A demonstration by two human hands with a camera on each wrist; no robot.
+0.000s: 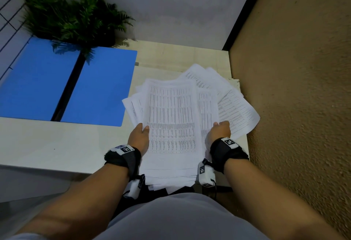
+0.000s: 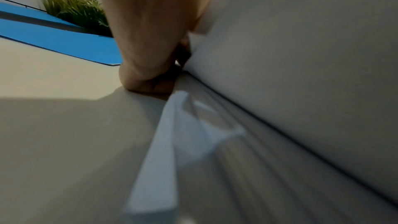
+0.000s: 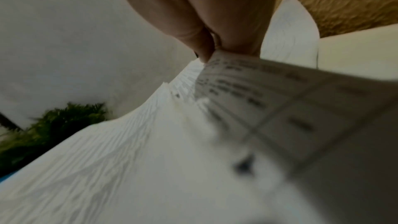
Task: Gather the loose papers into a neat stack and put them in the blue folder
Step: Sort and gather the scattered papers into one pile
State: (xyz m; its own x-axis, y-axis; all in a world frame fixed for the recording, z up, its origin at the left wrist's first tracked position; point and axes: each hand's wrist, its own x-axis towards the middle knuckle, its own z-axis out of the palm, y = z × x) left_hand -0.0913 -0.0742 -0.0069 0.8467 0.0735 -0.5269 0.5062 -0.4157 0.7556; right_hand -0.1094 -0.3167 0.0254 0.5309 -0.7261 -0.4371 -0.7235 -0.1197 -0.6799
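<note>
A fanned pile of printed white papers (image 1: pixel 171 118) lies at the right end of the table and overhangs its near edge. My left hand (image 1: pixel 139 135) grips the pile's left side, thumb on top and fingers under the sheets. My right hand (image 1: pixel 220 129) grips the right side the same way. The left wrist view shows the left hand (image 2: pixel 150 67) curled against the paper edges (image 2: pixel 215 134). In the right wrist view the right hand (image 3: pixel 213 45) pinches printed sheets (image 3: pixel 247 91). The blue folder (image 1: pixel 95 87) lies spread flat at the left, a black spine down its middle.
A green fern plant (image 1: pixel 74 19) stands at the back, its fronds hanging over the folder's far edge. A rough tan wall (image 1: pixel 294 97) runs close along the table's right edge. A white panel (image 1: pixel 171 7) closes the back. Bare tabletop (image 1: pixel 57 144) lies in front of the folder.
</note>
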